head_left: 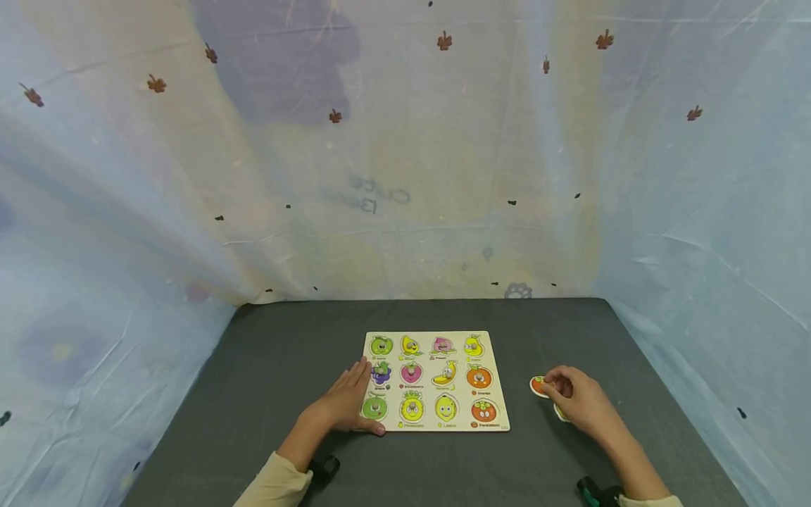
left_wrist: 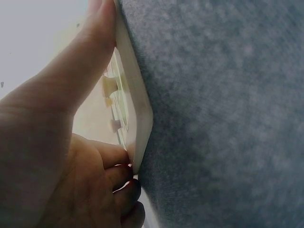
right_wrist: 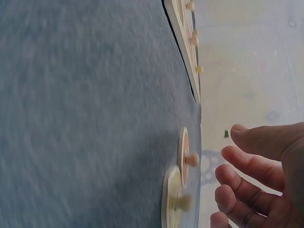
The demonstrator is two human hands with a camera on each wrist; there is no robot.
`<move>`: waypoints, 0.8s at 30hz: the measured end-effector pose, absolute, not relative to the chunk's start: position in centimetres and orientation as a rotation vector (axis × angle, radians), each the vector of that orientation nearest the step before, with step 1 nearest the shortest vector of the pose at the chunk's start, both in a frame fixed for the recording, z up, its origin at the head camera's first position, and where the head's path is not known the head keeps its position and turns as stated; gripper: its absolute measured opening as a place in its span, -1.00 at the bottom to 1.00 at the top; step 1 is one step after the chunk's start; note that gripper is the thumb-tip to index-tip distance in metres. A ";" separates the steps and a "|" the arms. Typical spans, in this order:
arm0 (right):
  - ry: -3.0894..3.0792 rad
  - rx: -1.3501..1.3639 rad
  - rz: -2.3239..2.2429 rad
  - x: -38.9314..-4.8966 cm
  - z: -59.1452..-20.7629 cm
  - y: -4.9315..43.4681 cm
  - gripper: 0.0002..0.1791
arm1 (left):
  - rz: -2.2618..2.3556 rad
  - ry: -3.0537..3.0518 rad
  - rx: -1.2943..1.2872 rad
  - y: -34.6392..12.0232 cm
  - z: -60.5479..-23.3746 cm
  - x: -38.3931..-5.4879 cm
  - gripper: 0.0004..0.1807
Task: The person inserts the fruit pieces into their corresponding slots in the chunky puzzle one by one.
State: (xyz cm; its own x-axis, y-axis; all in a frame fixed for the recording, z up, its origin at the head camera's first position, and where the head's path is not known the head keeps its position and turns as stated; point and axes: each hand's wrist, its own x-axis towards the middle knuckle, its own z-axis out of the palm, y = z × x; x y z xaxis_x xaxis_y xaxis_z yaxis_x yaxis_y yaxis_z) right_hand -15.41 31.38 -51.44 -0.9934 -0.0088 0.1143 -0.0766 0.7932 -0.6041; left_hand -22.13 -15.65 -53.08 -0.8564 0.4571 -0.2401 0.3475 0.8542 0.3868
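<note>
A wooden peg puzzle board (head_left: 427,426) with rows of cartoon fruit lies on the dark cloth. My left hand (head_left: 345,398) rests against its near left corner, fingers along the left side and thumb at the near edge; the left wrist view shows the thumb (left_wrist: 88,61) touching the board's rim. Right of the board, my right hand (head_left: 579,401) hovers over two loose knobbed pieces, a red-orange fruit piece (right_wrist: 184,142) and a yellow one (right_wrist: 168,209). In the right wrist view, its thumb and fingers are apart and hold nothing.
Dark grey cloth (head_left: 279,366) covers the table. A pale patterned curtain (head_left: 418,162) hangs behind and along both sides. Knobs (right_wrist: 194,38) stick up from the board. Dark straps (head_left: 325,468) sit by the wrists.
</note>
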 end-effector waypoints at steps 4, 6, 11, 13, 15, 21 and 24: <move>-2.880 0.042 0.952 -15.4 -51.3 32.3 -0.81 | 0.460 2.708 0.602 -15.6 -53.0 -22.1 0.53; -2.889 0.029 0.955 -15.4 -51.4 32.8 -0.80 | 0.452 2.711 0.600 -15.6 -53.1 -22.2 0.53; -2.917 -0.009 0.961 -15.4 -51.5 33.7 -0.72 | 0.460 2.706 0.598 -15.6 -53.3 -22.2 0.53; -2.929 -0.026 0.959 -15.3 -51.5 34.0 -0.70 | 0.467 2.705 0.596 -15.6 -53.3 -22.3 0.53; -2.941 -0.035 0.953 -15.3 -51.6 34.2 -0.69 | 0.468 2.705 0.593 -15.6 -53.4 -22.3 0.53; -2.988 -0.059 0.949 -15.2 -52.3 34.8 -0.72 | 0.454 2.711 0.591 -15.6 -53.5 -22.4 0.53; -3.017 -0.093 0.974 -15.1 -52.6 35.0 -0.71 | 0.453 2.710 0.597 -15.6 -53.5 -22.3 0.53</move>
State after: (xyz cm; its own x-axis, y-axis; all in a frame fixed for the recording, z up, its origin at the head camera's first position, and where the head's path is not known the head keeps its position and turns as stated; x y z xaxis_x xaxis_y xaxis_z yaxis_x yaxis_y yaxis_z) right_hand -15.12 35.00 -52.59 -0.9978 0.0462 -0.0468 0.0648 0.8099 -0.5830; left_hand -22.29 -15.59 -53.51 -0.8585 0.4502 -0.2456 0.3459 0.8619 0.3708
